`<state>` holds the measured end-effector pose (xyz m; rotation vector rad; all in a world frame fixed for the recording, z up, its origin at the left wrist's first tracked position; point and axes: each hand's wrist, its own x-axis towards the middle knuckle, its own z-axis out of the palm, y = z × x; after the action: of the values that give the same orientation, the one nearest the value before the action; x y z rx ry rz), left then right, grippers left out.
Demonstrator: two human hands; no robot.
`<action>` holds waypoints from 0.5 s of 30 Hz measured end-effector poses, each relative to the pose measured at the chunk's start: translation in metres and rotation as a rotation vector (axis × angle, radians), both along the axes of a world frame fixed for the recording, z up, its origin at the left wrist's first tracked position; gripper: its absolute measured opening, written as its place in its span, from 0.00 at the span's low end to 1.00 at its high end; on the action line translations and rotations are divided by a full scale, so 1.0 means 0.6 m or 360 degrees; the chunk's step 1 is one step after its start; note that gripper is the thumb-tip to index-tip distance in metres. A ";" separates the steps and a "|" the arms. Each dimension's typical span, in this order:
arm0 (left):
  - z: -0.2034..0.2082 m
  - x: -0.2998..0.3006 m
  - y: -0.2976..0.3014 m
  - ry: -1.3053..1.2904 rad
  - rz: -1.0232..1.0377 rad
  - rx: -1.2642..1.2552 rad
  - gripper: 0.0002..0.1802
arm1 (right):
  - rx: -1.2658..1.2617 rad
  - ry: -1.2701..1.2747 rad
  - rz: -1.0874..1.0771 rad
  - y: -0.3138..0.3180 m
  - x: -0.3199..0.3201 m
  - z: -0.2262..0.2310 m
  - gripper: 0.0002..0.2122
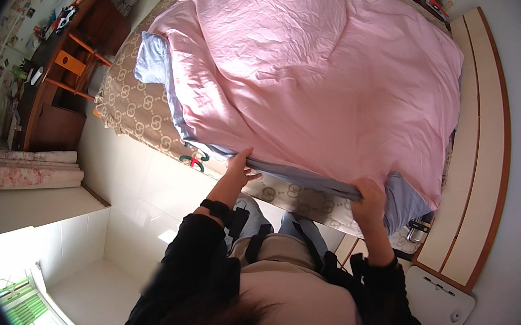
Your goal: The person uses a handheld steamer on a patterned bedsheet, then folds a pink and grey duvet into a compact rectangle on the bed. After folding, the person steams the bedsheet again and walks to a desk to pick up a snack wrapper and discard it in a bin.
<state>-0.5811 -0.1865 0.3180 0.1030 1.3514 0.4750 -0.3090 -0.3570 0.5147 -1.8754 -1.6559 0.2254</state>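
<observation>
A pink duvet [360, 103] with a grey-blue underside [311, 180] covers most of the bed in front of me. At its near edge, left of the middle, my left hand [237, 171] touches the cloth with its fingers apart. Farther right along the same edge, my right hand [368, 204] is closed on the duvet, its fingertips partly hidden. Beside that hand, a grey-blue corner [404, 202] is folded up over the pink side. Another grey-blue corner [154, 58] sticks out at the far left.
A brown patterned bed cover [130, 102] shows under the duvet. The cream headboard [473, 144] borders the right side. Beyond the floor on the left stand a dark wooden desk [59, 119] and a chair [71, 63]. A white board-like surface [435, 310] lies at the lower right.
</observation>
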 end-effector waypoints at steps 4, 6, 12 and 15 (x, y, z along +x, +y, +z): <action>-0.123 -0.114 0.137 0.0144 0.0106 0.0022 0.23 | -0.0060 -0.0193 -0.0488 -0.086 0.004 0.074 0.07; -0.147 -0.147 0.210 0.0077 0.0282 0.0069 0.12 | 0.0060 -0.0133 -0.0710 -0.130 0.015 0.092 0.06; -0.090 -0.142 0.269 -0.0572 0.0067 0.0366 0.08 | -0.0184 -0.0378 -0.1253 -0.259 0.135 -0.010 0.07; -0.031 -0.183 0.235 -0.0341 -0.0496 0.0556 0.17 | -0.0860 -0.0509 -0.1355 -0.286 0.210 -0.183 0.15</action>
<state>-0.6911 -0.0457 0.2996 0.5282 1.0096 0.4397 -0.1831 -0.5283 0.4046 -2.9726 -0.8613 0.0038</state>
